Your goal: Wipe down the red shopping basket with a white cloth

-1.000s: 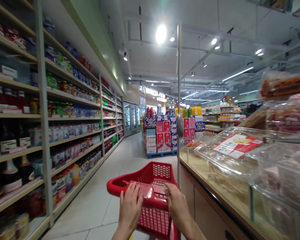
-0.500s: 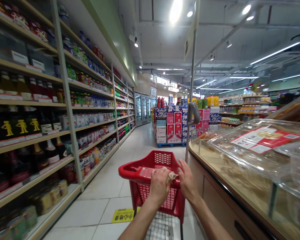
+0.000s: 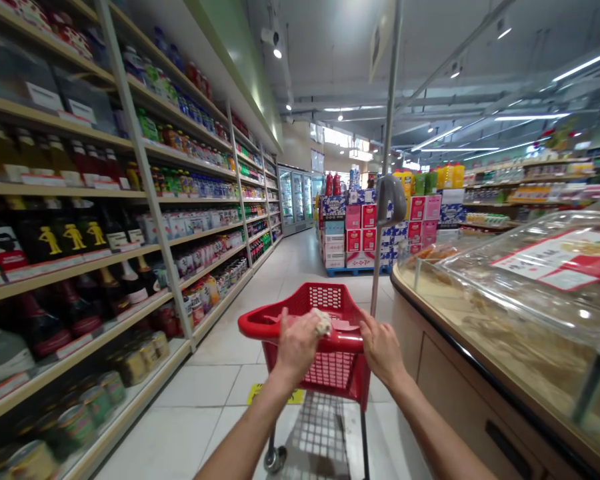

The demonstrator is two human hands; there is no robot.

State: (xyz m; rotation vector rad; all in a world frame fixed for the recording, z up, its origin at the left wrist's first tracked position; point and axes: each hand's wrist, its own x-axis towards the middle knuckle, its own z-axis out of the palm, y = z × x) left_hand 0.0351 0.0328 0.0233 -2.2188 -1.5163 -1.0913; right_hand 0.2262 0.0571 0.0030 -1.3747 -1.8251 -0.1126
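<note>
A red shopping cart [image 3: 305,377] stands in front of me, its handle [image 3: 344,343] facing me. My left hand [image 3: 296,343] lies on the left part of the handle, closed on a small crumpled whitish wad [image 3: 323,323] that looks like cloth or tissue and pokes out by the fingertips. At the right end of the handle my right hand [image 3: 383,348] is closed round the rim, its fingers partly hidden. What lies inside the cart's basket is mostly blocked by the handle and my hands.
Shelves of bottles and cans [image 3: 195,183] line the left side. On the right is a display counter [image 3: 460,373] with clear plastic packs [image 3: 545,267]. A metal pole [image 3: 389,133] rises by the counter's corner. Stacked boxes [image 3: 360,233] stand ahead; a yellow floor sign [image 3: 275,394] lies beneath the cart.
My left hand has slid left along the handle with the crumpled wad. My right hand, earlier with fingers raised and apart, has closed on the handle's right end. The boxes ahead look slightly nearer.
</note>
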